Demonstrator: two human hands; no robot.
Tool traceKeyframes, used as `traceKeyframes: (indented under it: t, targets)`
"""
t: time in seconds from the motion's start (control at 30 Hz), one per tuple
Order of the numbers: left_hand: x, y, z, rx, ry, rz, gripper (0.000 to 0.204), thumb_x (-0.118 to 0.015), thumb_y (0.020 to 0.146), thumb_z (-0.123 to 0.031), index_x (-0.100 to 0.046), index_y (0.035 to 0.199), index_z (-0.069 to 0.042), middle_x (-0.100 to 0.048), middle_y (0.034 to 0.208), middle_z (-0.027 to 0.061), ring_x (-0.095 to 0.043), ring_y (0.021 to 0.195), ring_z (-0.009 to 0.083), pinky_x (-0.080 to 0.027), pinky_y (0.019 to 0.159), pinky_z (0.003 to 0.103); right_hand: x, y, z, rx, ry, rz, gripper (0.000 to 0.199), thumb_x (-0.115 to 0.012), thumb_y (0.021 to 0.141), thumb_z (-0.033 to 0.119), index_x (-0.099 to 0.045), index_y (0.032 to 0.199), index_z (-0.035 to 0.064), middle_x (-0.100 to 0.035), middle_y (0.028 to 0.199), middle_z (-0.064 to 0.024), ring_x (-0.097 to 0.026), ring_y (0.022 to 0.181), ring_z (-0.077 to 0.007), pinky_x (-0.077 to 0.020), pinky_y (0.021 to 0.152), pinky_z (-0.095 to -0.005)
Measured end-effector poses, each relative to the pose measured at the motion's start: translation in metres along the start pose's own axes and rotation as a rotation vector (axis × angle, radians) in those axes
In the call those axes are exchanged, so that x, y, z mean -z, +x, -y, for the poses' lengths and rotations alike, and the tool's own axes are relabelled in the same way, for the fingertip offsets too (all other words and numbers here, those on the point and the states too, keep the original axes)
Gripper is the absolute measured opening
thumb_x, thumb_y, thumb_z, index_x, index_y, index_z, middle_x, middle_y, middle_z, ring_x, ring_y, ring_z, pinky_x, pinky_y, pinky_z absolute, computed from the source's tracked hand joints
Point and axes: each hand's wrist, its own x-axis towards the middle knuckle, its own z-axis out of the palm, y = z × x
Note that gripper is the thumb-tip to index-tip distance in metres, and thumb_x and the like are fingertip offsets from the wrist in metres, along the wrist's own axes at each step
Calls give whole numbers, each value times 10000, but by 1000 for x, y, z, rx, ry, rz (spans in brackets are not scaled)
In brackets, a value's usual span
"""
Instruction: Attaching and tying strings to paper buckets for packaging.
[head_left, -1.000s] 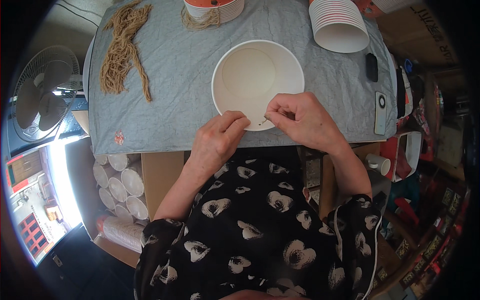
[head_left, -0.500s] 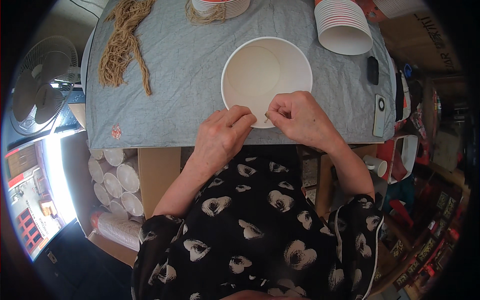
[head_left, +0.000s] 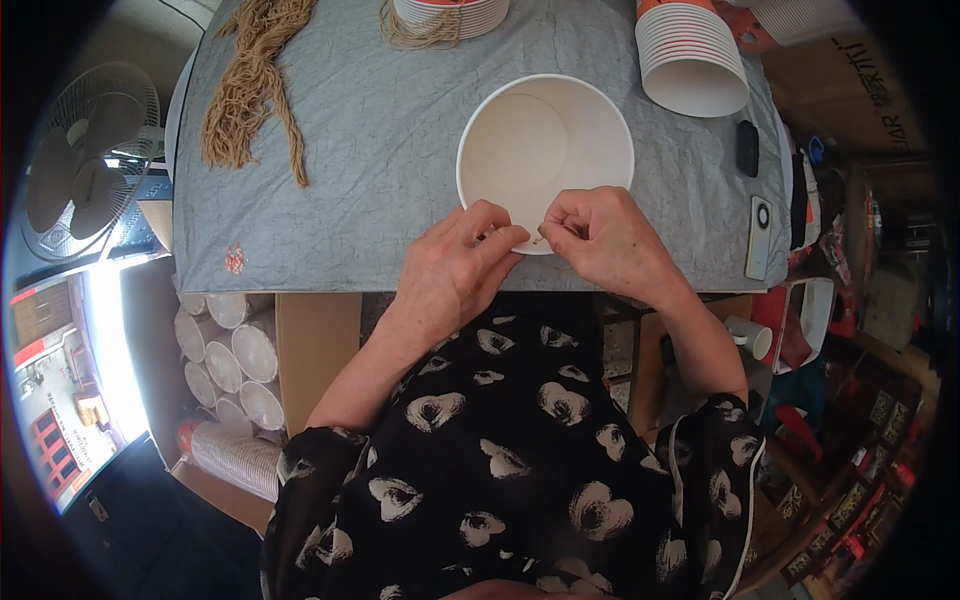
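A large white paper bucket stands near the front edge of the cloth-covered table, its open mouth facing me. My left hand is closed at the bucket's near rim, with fingertips over the inside of the wall and the thumb hidden. Just to its right, my right hand pinches the short end of a brown cord at the same rim. The rest of that cord is hidden by the hands and the wall. Only a narrow gap separates the fingertips of both hands.
A bundle of brown cords lies at the far left. Stacked paper buckets lie at the far right, and another stack with cord stands at the back. A phone and a black case lie on the right. Wrapped buckets fill a carton below left.
The bucket and both hands have shifted slightly right in view. My left fingers have moved a little along the rim toward my right hand, which keeps its pinch.
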Motion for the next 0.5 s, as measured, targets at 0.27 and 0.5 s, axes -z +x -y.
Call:
traceKeyframes:
  t: [0.27, 0.5]
  targets:
    - [2, 3, -3, 22, -4, 41, 284, -778, 821, -150, -720, 1098, -130, -590, 999, 23, -640, 876, 220, -557, 714, 369, 0, 2, -3, 18, 3, 15, 140, -646, 827, 57, -708, 812, -68, -655, 619, -169, -630, 534, -197, -497, 556, -349]
    - [4, 3, -3, 11, 8, 53, 247, -766, 835, -165, -731, 1079, -151, -568, 980, 17, -627, 874, 219, -540, 742, 381, -2, 0, -3, 15, 17, 14, 142, -645, 837, 62, -711, 821, -63, -654, 618, -163, -627, 535, -197, -494, 556, -347]
